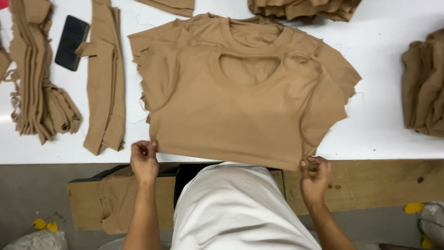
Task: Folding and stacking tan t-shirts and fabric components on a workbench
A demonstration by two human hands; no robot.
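While the tan shirt (240,106) lies flat on the white table (384,92), the left hand (144,159) and the right hand (314,173) pinch its lower corners, fingers closed on cloth.

A white table (393,28) is seen from above. A dark phone (71,42) is laid flat near its far left part, between a stack of tan strips (34,88) and a folded tan band (105,88). More tan pieces (303,8) are piled at the far edge, and a tan bundle (424,88) is placed at the right edge. Below the table, a wooden board (370,183) is shown, with a tan garment (115,199) draped on it. Yellow scraps (45,225) are scattered on the grey floor (32,190).
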